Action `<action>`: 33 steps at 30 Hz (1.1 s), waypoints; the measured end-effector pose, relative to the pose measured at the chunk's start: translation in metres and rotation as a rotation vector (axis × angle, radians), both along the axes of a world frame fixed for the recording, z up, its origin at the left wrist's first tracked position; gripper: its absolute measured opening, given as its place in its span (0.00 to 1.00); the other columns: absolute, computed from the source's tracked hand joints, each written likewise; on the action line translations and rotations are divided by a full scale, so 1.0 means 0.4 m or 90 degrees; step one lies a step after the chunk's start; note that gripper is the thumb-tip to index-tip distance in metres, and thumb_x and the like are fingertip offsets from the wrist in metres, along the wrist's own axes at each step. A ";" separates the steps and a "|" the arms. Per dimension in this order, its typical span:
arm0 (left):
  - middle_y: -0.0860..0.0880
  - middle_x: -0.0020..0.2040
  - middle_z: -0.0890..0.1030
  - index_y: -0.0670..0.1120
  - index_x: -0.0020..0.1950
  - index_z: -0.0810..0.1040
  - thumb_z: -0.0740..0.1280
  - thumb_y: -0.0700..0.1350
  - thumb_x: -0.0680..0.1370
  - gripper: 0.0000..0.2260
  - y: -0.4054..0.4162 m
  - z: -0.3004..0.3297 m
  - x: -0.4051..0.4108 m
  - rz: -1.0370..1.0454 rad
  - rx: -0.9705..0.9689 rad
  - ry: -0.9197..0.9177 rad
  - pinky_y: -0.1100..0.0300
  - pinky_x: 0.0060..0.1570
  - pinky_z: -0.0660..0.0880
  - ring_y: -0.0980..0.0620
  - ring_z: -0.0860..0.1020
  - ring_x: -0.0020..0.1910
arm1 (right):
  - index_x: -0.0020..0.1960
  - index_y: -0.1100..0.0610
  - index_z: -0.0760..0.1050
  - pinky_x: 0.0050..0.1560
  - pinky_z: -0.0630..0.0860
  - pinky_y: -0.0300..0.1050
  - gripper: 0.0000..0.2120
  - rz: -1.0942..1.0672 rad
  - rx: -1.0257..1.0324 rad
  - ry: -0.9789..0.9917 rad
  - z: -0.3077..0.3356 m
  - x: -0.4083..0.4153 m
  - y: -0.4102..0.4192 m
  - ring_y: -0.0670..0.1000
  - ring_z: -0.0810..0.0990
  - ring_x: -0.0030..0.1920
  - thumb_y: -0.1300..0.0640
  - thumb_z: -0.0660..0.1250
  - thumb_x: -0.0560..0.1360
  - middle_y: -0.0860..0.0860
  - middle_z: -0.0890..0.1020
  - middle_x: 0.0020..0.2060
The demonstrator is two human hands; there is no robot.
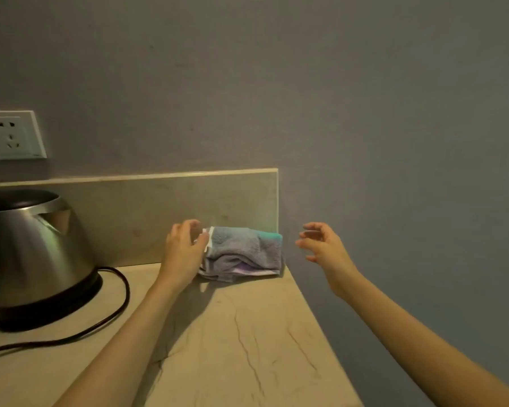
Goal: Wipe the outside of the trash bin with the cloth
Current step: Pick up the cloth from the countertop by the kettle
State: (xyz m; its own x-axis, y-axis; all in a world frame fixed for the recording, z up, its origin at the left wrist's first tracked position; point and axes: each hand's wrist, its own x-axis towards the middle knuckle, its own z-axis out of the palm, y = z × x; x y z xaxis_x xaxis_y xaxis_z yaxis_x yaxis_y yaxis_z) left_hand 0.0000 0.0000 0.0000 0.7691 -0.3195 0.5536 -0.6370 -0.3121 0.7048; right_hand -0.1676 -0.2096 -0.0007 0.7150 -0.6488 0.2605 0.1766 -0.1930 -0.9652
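A folded grey cloth (243, 254) with teal and purple edges lies at the far right corner of the beige counter (247, 348), against the low backsplash. My left hand (184, 248) is at the cloth's left end, fingers curled and apart, its thumb touching the white edge. To the right of the cloth, beyond the counter's edge, my right hand (323, 245) hovers with its fingers spread and holds nothing. No trash bin is in view.
A steel electric kettle (33, 254) stands on its black base at the left, its black cord (100, 321) looping across the counter. A white wall socket (12, 135) is above it. The counter's right edge runs diagonally beside a grey wall.
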 end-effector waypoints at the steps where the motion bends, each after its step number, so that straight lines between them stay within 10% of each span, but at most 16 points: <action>1: 0.42 0.61 0.72 0.43 0.64 0.72 0.64 0.47 0.78 0.15 0.000 -0.008 0.000 0.002 0.009 0.027 0.49 0.61 0.69 0.44 0.72 0.60 | 0.60 0.53 0.70 0.49 0.72 0.46 0.18 -0.002 -0.011 0.020 -0.003 0.010 0.010 0.51 0.75 0.54 0.61 0.69 0.73 0.51 0.76 0.55; 10: 0.47 0.73 0.56 0.52 0.77 0.51 0.69 0.52 0.74 0.38 -0.013 -0.053 -0.020 -0.145 0.111 0.101 0.54 0.70 0.59 0.47 0.59 0.71 | 0.72 0.54 0.56 0.51 0.71 0.44 0.36 0.050 0.004 0.144 -0.057 0.110 0.030 0.53 0.73 0.56 0.61 0.72 0.71 0.53 0.69 0.60; 17: 0.48 0.71 0.51 0.56 0.77 0.47 0.77 0.47 0.66 0.50 -0.002 -0.084 -0.005 -0.222 0.200 0.091 0.60 0.69 0.58 0.49 0.56 0.72 | 0.46 0.60 0.73 0.42 0.74 0.45 0.10 -0.036 -0.024 0.149 -0.082 0.127 0.035 0.51 0.77 0.40 0.62 0.73 0.70 0.55 0.79 0.42; 33: 0.52 0.63 0.66 0.59 0.73 0.60 0.74 0.50 0.70 0.36 -0.055 -0.041 -0.120 -0.333 0.095 -0.013 0.77 0.53 0.65 0.69 0.68 0.58 | 0.39 0.60 0.71 0.29 0.69 0.43 0.08 -0.028 0.099 -0.065 0.088 -0.101 0.010 0.51 0.73 0.31 0.70 0.65 0.72 0.55 0.74 0.32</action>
